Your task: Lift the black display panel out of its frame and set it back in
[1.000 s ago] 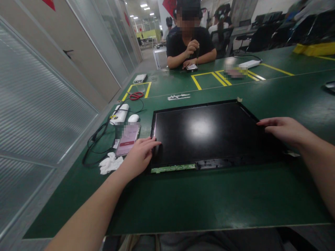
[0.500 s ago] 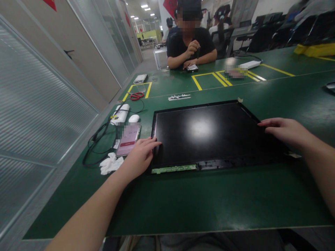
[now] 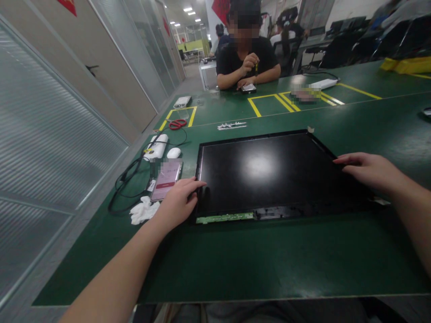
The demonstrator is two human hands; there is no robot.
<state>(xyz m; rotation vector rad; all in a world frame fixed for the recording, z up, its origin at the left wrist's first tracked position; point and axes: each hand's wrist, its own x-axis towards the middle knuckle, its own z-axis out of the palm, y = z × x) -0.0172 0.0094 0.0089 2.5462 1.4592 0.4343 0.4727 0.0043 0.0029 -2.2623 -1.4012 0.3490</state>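
A black LCD screen panel (image 3: 269, 175) lies flat on the green table, light glaring off its middle. Along its near edge runs a narrow green circuit board (image 3: 225, 218). My left hand (image 3: 182, 197) grips the panel's left edge, with the index finger over the front and the other fingers partly hidden. At the right edge, my right hand (image 3: 367, 169) pinches the frame between thumb and fingers; the fingertips rest near the upper side. Small pale tape tabs (image 3: 310, 129) stick out at the far right corner and the near right corner.
Left of the panel are a phone (image 3: 166, 179), crumpled white tissue (image 3: 144, 211), a white mouse (image 3: 173, 153), a white power strip (image 3: 156, 147), black cables and red scissors (image 3: 178, 124). White strips (image 3: 231, 126) lie beyond. Across the table a person (image 3: 247, 58) handles a small device.
The view has shifted very slightly. Both hands keep their places on the screen panel, and the panel stays where it was.
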